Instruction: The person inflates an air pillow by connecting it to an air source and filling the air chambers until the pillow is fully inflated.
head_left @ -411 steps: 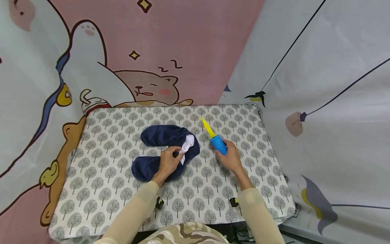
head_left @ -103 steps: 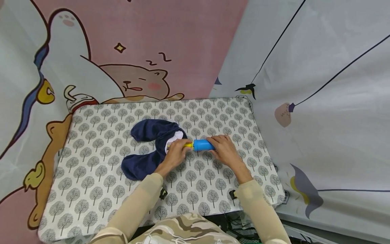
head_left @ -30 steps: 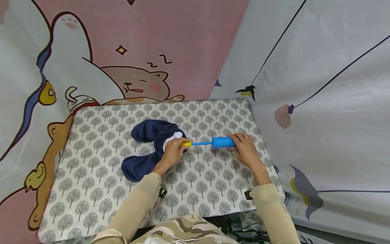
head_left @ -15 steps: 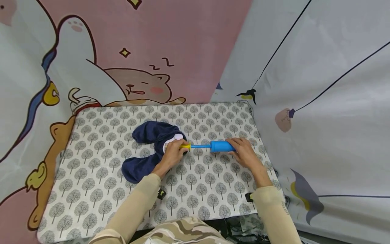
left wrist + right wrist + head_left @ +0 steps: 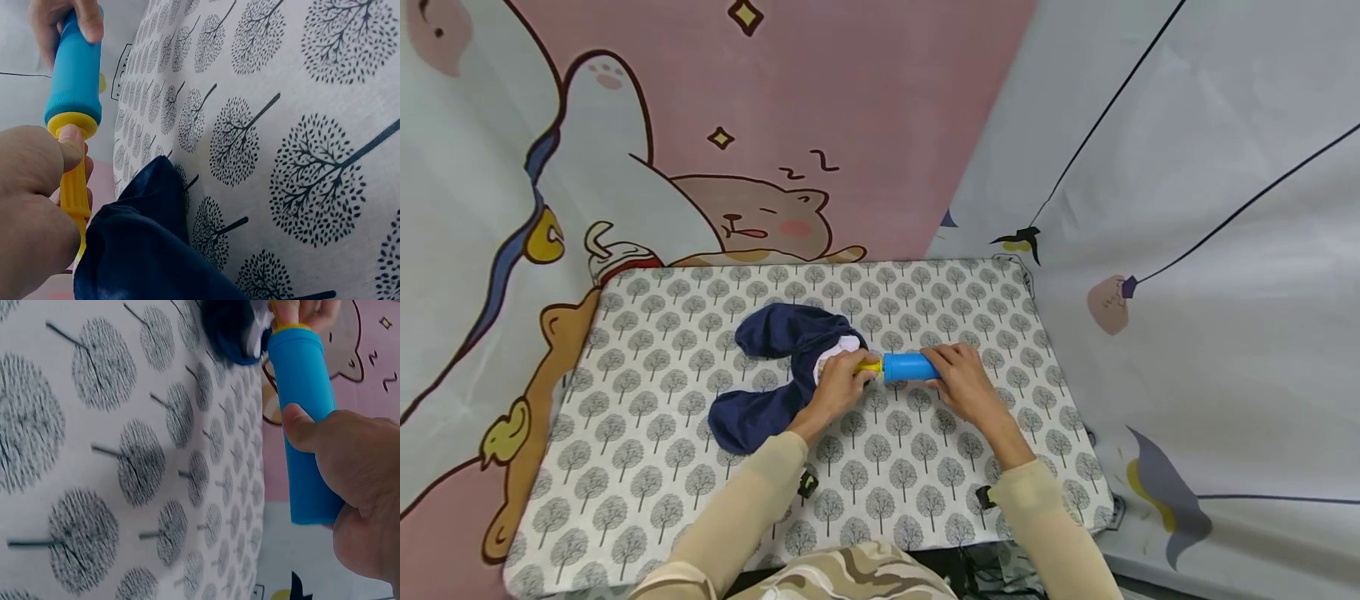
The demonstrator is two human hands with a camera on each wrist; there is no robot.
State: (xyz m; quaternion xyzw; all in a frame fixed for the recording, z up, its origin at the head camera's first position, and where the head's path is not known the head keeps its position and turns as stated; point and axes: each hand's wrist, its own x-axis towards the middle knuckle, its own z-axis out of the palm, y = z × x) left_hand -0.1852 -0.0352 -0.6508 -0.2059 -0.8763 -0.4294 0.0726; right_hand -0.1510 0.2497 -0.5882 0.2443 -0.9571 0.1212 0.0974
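A blue and yellow hand pump (image 5: 907, 367) lies level between my two hands, its blue barrel pushed up close to the yellow nozzle part. My left hand (image 5: 841, 385) pinches the yellow end (image 5: 75, 187), thumb pressed near its collar. Around the blue barrel (image 5: 306, 425) curl the fingers of my right hand (image 5: 964, 382). A navy U-shaped neck pillow (image 5: 752, 417) lies under and left of my left hand, with a white inner piece (image 5: 838, 346) showing at its opening. Where the nozzle tip meets the white piece is hidden by my left fingers.
A table (image 5: 647, 500) covered with a tree-print cloth carries everything. Behind it hangs a pink cartoon curtain (image 5: 880, 108), and a pale curtain (image 5: 1210, 333) closes off the right side.
Over the last half second my right hand moved left with the blue barrel, covering the blue rod that showed before. My left hand keeps its pinch beside the pillow.
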